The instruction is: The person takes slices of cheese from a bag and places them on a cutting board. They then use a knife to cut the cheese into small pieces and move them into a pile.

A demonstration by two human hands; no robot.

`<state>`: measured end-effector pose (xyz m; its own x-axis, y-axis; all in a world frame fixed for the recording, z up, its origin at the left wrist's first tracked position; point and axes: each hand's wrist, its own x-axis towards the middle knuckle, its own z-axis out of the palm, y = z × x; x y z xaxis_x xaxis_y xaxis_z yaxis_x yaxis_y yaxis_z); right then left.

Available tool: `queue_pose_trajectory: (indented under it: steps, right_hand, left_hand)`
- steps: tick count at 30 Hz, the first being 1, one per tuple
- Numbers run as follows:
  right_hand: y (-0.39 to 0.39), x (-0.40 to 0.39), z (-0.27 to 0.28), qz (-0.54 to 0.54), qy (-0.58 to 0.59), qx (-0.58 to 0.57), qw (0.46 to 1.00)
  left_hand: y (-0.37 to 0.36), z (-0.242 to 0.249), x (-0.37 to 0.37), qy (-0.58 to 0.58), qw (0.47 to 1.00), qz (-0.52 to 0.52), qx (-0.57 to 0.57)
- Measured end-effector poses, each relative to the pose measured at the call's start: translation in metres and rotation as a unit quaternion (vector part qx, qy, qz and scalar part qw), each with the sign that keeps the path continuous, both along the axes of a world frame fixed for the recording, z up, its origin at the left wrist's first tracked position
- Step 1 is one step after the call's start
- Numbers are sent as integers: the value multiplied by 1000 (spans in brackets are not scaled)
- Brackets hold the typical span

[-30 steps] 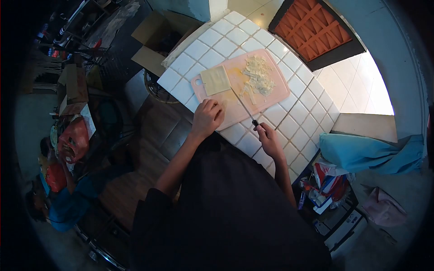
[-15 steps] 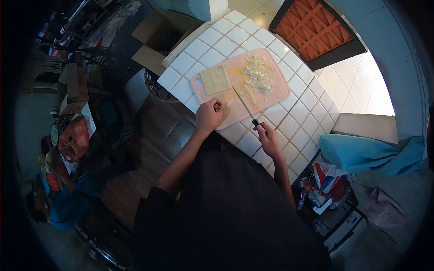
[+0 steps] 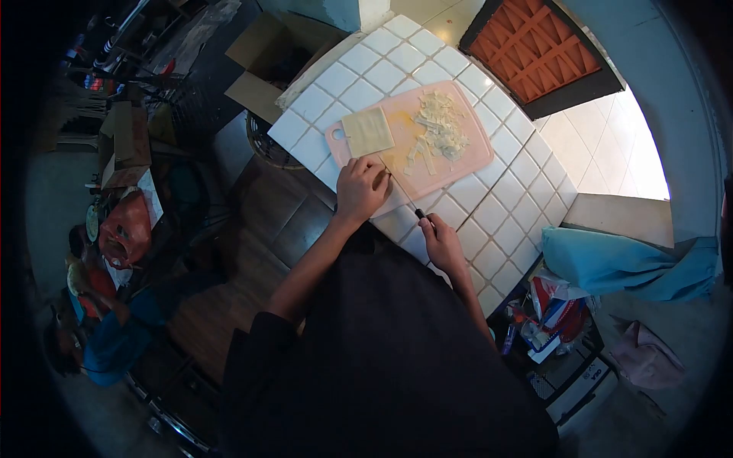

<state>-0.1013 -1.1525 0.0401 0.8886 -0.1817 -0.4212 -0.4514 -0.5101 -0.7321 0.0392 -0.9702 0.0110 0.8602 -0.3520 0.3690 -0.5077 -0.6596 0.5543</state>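
Note:
A pink cutting board [image 3: 479, 153] lies on the tiled table, with a square of flat, pale yellow dough-like sheets [image 3: 368, 131] on its left part. Cut strips of the same colour [image 3: 441, 126] are heaped on the right part. My right hand [image 3: 443, 243] is wrapped round the black handle of a knife [image 3: 399, 185], whose blade points up and left across the board. Close by the blade, at the near edge of the sheets, is my left hand [image 3: 363, 187] with its fingers curled in. Whatever those fingers hold, if anything, is hidden.
White tiles cover the table [image 3: 527, 198]. An open cardboard box [image 3: 267, 69] stands beyond its left edge, and a blue cloth [image 3: 603, 259] hangs at the right. Another person in a blue top [image 3: 118, 347] is at the far left, near a red plastic bag [image 3: 126, 233].
My right hand has drawn the knife left and toward me, so its blade is now close to my left hand. My left hand has shifted slightly right, its fingers nearer the blade.

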Motion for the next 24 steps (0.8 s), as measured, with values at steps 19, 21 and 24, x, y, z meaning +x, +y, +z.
queue_pose_trajectory:
  steps: [19, 21, 24]
  right_hand:
    - [25, -5, 2, -26, 18, -88, 996]
    - [30, -8, -2, -43, 4, -73, 996]
    - [34, -7, -7, -52, -33, -58, 996]
  left_hand:
    - [10, -14, 0, 40, 992, 1, -120]
    - [17, -11, -1, 55, 992, -7, -117]
    - [18, -14, 1, 71, 990, -15, -122]
